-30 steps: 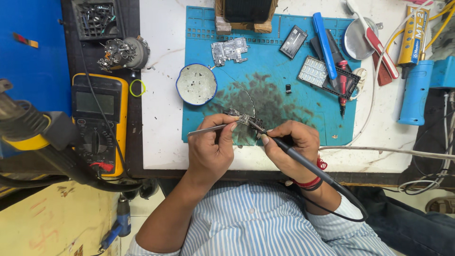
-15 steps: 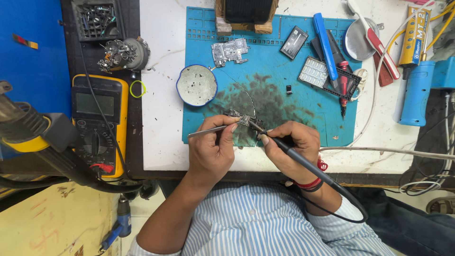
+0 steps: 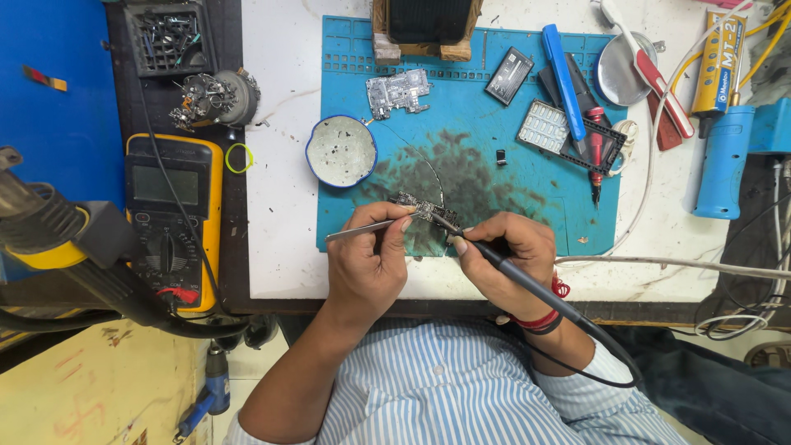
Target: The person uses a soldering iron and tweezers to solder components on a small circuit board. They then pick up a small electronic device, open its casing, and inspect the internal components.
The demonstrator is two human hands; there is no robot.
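A small dark circuit board [image 3: 414,203] lies on the stained blue work mat [image 3: 527,177] near its front edge. My left hand [image 3: 371,264] grips metal tweezers [image 3: 362,228] whose tips reach the board. My right hand [image 3: 507,257] holds a black soldering iron [image 3: 527,278] like a pen, its tip touching the board's right end. The iron's cable runs back past my wrist, which wears a red thread band.
A round white tin [image 3: 341,151] sits left of the board. Another bare board [image 3: 398,92], a small black chip part [image 3: 509,76], a blue tool [image 3: 564,82] and a red-tipped screwdriver [image 3: 595,156] lie on the mat. A yellow multimeter [image 3: 169,222] stands at left, a hot-air nozzle [image 3: 58,239] beside it.
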